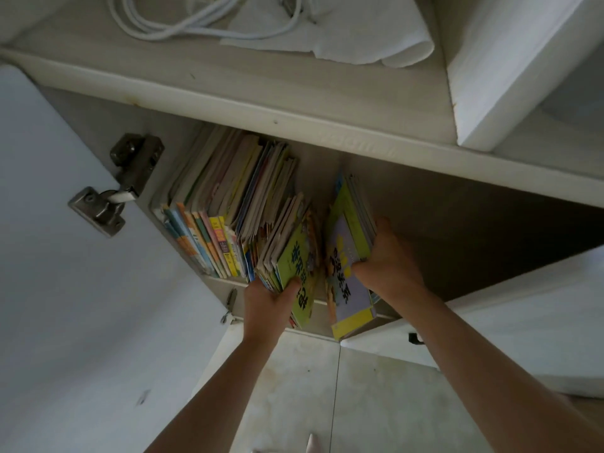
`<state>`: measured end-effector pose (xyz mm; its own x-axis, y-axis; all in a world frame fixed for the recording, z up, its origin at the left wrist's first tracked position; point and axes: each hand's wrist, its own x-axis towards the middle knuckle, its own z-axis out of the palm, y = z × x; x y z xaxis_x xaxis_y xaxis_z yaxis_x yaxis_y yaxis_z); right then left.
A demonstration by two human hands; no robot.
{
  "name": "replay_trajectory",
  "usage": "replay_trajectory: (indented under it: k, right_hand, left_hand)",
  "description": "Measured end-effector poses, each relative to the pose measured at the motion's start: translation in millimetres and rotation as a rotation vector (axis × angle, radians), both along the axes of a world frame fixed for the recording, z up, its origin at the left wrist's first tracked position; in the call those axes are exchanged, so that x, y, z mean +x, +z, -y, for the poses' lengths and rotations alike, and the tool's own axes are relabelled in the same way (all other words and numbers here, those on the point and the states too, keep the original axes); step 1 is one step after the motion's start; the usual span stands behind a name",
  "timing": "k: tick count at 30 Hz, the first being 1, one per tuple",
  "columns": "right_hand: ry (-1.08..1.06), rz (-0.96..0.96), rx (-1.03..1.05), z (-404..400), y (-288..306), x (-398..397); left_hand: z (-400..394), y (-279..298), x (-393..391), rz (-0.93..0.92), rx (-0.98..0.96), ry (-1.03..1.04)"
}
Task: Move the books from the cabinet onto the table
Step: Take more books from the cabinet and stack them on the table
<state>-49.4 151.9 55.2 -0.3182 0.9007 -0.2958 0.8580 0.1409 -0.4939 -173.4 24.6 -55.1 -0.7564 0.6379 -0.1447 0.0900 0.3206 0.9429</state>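
Note:
A row of thin, colourful books (pixel 222 204) stands upright in the low cabinet (pixel 457 223), packed against its left wall. My left hand (pixel 271 305) grips a bundle of thin books with a green cover (pixel 295 253) at the right end of the row, thumb on the cover. My right hand (pixel 389 263) holds a second small stack with a purple and yellow-green cover (pixel 346 256), tilted and partly out over the cabinet's front edge. A narrow gap separates the two bundles. No table is in view.
The left cabinet door (pixel 65 256) stands wide open on a metal hinge (pixel 114 188); the right door (pixel 523 322) is open too. On the shelf above lie white cables (pixel 183 24) and white cloth (pixel 353 34). Pale tiled floor (pixel 327 403) lies below.

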Motion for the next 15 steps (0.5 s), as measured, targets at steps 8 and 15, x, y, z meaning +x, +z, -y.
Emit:
replay_trajectory:
  k: [8,15]
  right_hand:
    - [-0.044,0.085,-0.107,36.3,36.6,38.6]
    - [-0.181,-0.015,-0.223,83.6,94.3,78.9]
  left_hand:
    - [45.3,60.8,13.0,0.116,0.063,-0.011]
    - [96.3,119.8,19.3,0.309,0.113,0.04]
